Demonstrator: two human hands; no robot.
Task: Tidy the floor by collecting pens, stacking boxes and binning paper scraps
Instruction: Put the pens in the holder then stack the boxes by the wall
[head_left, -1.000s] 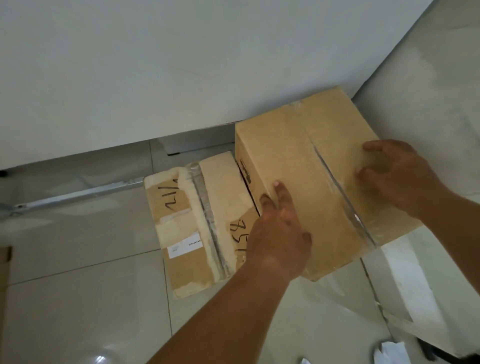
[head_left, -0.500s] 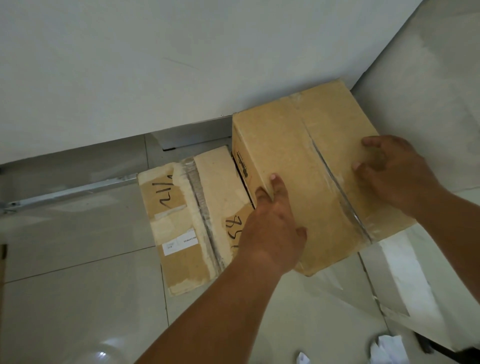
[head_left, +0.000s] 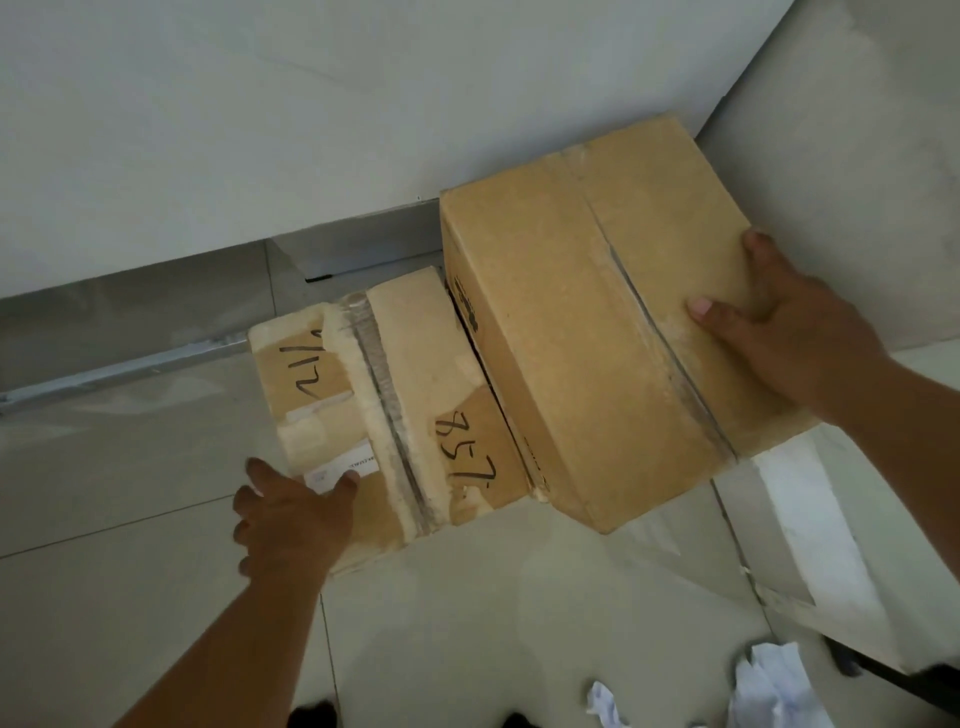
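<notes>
A tall plain cardboard box (head_left: 582, 322) stands in the corner by the wall. My right hand (head_left: 779, 332) rests flat on its top right part, fingers spread. Next to it on the left lies a lower, worn box (head_left: 415, 405) with tape and handwritten numbers. My left hand (head_left: 291, 514) is open at that box's near left corner, thumb touching the white label. Crumpled white paper scraps (head_left: 769, 686) and a smaller scrap (head_left: 600, 699) lie on the floor at the bottom right.
A white wall (head_left: 311, 104) runs behind the boxes and a second wall (head_left: 857, 156) closes the right side. A metal rail (head_left: 119, 369) lies along the floor at the left. Glossy floor tiles (head_left: 130, 493) stretch to the left and front. Dark shapes show at the bottom edge.
My left hand has left the tall box and moved left and down to the low box's near left corner. My right hand stays on the tall box.
</notes>
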